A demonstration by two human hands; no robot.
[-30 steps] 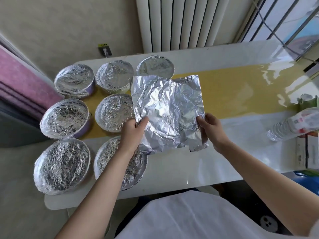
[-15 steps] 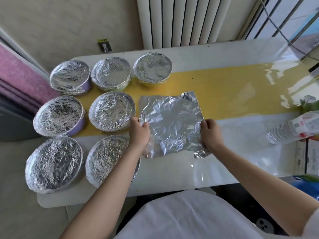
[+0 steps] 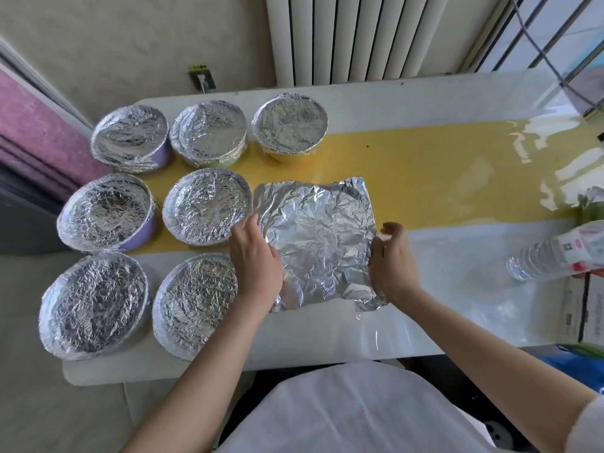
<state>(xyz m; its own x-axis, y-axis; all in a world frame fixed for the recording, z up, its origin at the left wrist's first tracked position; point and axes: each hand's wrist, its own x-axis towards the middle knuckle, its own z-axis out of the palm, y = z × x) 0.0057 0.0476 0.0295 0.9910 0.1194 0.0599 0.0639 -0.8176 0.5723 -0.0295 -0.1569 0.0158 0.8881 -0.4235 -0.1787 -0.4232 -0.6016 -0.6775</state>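
A crumpled square foil sheet lies on the table, half on the yellow strip, and shows a round crease. My left hand is at its left edge, fingers tucked under the foil and gripping it. My right hand is at the right edge with blurred, curled fingers; whether it still pinches the foil is unclear. Several foil-covered bowls stand in rows to the left.
A plastic water bottle lies on its side at the right edge, over a cardboard box. A radiator and a wall socket are behind the table. The nearest bowl sits under my left forearm.
The foil sheet, held up and tilted a second ago, has come down flat onto the table to the right of the bowls. Both hands followed it down, staying at its edges.
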